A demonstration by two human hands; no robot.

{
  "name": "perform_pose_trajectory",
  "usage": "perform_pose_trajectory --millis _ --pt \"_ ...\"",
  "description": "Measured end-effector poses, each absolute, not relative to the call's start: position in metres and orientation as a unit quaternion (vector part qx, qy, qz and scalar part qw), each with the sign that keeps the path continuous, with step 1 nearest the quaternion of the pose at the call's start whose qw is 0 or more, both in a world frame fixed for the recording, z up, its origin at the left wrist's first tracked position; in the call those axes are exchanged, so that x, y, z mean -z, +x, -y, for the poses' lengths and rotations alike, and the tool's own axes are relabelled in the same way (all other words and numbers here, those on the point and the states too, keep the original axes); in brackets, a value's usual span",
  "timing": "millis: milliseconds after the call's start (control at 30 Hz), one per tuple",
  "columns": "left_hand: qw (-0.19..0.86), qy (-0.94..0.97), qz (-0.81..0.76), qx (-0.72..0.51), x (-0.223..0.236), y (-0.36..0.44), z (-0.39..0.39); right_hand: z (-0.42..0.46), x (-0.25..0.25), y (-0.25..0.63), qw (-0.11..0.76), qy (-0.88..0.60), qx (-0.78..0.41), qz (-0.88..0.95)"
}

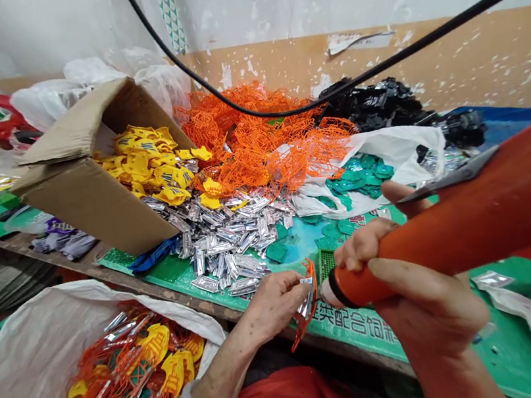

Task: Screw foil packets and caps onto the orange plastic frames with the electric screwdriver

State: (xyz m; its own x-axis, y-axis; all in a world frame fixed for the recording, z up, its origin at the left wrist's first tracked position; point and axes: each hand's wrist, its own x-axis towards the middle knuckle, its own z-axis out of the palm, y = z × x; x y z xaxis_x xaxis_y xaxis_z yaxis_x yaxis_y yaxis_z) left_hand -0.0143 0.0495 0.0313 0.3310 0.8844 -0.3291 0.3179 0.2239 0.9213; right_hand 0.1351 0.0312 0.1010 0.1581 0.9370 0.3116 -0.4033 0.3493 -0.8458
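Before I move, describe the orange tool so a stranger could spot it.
Find the green table and its near edge. There the right hand grips the tool: a thick orange body with a black ring and pale tip, far bulkier than the thin orange piece in the left hand.

Smooth matt tool [459, 226], shiny metallic plates [233, 250].

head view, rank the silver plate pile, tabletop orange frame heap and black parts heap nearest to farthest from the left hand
1. Silver plate pile: just beyond the left hand
2. Orange frame heap: farther back, middle
3. Black parts heap: back right, near the wall
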Motion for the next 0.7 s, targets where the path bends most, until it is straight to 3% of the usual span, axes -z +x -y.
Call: perform_pose_trajectory --millis 700 --pt "0.558 0.615 -0.502 -0.240 -0.021 -0.012 -0.051 -0.031 -0.091 0.130 0.684 -0.294 -0.517 0.423"
